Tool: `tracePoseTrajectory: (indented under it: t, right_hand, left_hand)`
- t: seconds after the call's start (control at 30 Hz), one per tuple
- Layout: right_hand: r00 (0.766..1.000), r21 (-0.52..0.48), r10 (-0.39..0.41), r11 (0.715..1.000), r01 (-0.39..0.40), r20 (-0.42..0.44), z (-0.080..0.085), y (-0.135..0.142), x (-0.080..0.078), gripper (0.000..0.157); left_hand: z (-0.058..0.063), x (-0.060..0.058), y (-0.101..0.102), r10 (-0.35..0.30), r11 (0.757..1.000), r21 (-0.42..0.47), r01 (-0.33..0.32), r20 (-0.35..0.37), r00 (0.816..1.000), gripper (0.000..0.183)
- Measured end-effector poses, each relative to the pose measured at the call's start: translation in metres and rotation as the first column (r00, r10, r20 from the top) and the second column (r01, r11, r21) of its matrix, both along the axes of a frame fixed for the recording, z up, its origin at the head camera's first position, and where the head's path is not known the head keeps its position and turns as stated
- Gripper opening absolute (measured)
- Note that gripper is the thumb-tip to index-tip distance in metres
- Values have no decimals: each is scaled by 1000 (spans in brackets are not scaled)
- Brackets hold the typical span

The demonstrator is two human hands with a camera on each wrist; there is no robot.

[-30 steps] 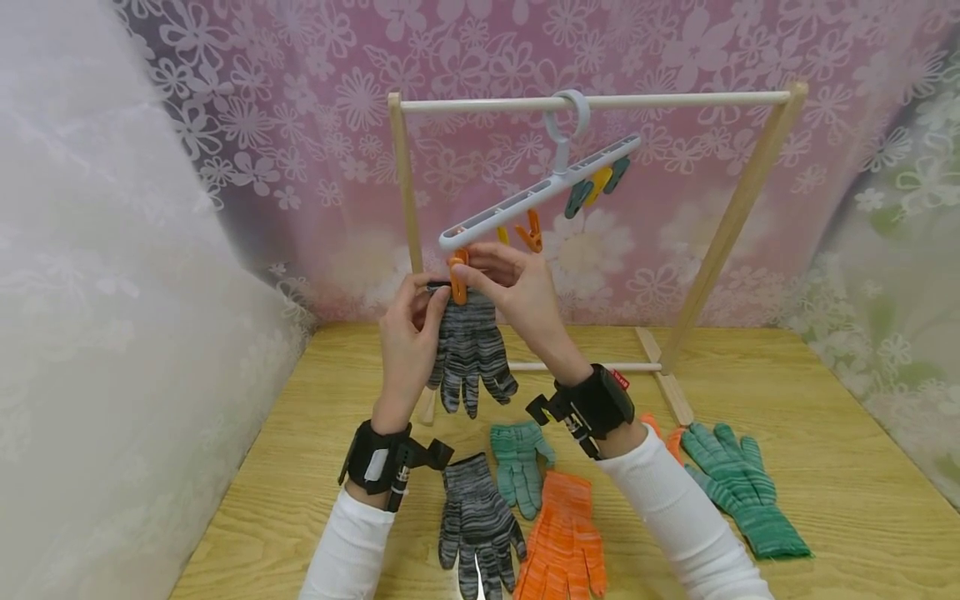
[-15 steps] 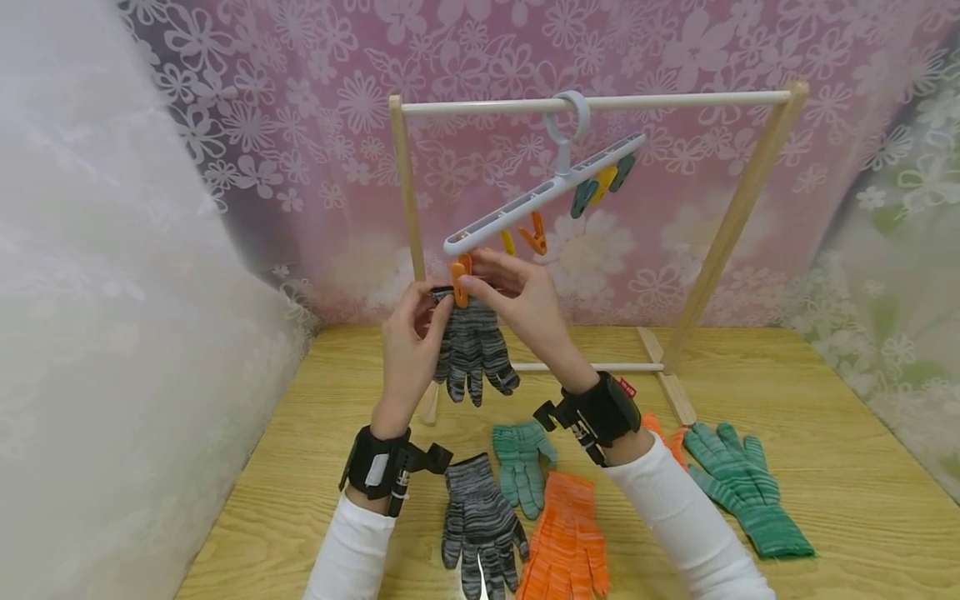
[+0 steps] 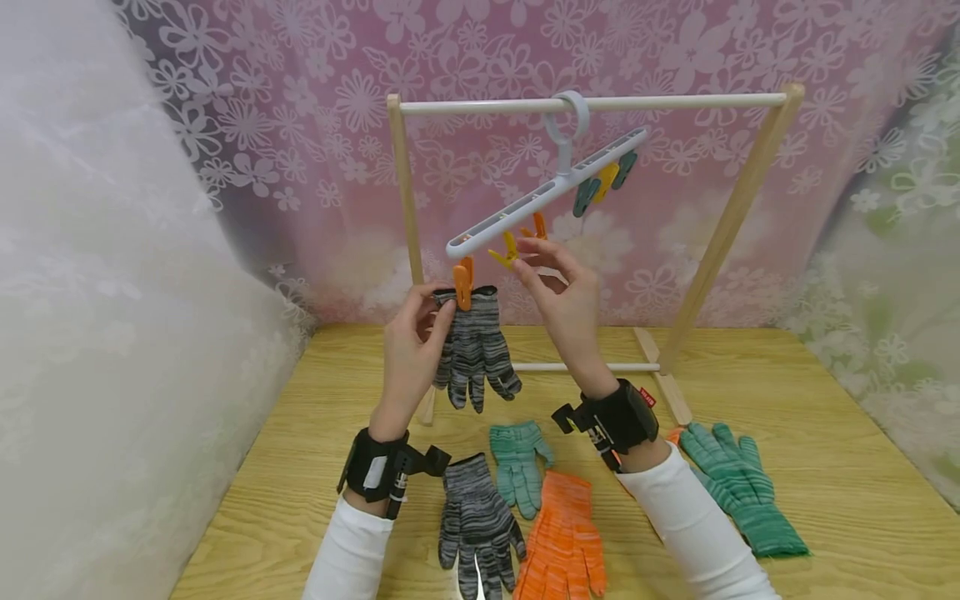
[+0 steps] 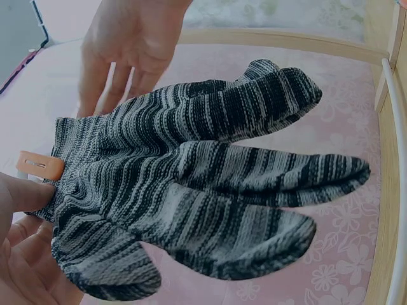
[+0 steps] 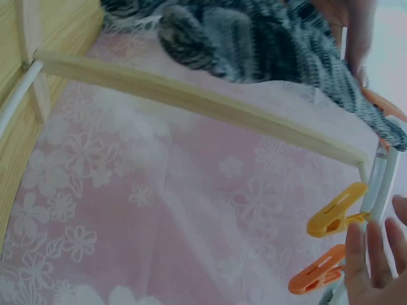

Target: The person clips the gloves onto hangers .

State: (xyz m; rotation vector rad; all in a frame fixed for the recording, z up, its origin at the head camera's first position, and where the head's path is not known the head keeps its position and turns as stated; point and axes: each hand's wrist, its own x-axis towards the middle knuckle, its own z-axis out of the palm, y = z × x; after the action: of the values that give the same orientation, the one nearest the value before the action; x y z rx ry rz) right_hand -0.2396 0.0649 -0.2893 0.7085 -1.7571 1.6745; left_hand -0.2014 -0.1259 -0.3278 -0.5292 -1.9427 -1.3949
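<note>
A grey-and-black striped knit glove (image 3: 474, 350) hangs fingers down, its cuff gripped by an orange clothespin (image 3: 462, 287) at the left end of a pale blue clip hanger (image 3: 517, 210). My left hand (image 3: 411, 358) pinches the cuff's left corner, thumb in front, just beside that clothespin (image 4: 39, 166). My right hand (image 3: 572, 304) is raised to the right, its fingers and thumb apart, right at a yellow clothespin (image 3: 508, 250). In the right wrist view the fingers reach the tail of the yellow clothespin (image 5: 337, 211), with another orange clothespin (image 5: 318, 270) beside it.
The hanger hooks over the white rod (image 3: 480, 106) of a wooden rack (image 3: 726, 217). Grey-green and yellow clothespins (image 3: 604, 182) hang at its right end. Below lie another striped glove (image 3: 480, 521), an orange glove (image 3: 564, 533), and green gloves (image 3: 519, 467) on the wood-grain table (image 3: 300, 467).
My right hand has let go of the orange clothespin on the glove and moved right to the yellow one, which has turned. My left hand stays on the cuff.
</note>
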Motion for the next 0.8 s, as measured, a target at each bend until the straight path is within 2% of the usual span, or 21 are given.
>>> tracePoseTrajectory:
  t: [0.23,0.4,0.57,0.8]
  right_hand:
    - [994,119,-106,987,107,-19,-6,-3,-10,47]
    - [988,173,-156,973,152,10,-5,-8,-14,49]
    - [985,171,-167,972,160,32,-1,-13,-17,46]
    - [991,155,-130,980,124,27,3,-14,-17,42]
  left_hand:
    - [-2,2,3,-20,1000,-20,20,0,1000,25]
    - [-4,4,4,0,998,-67,0,-5,1000,24]
    - [-8,4,2,9,993,-117,-9,2,1000,20]
    - [-21,1,-11,-13,990,-138,22,67,998,23]
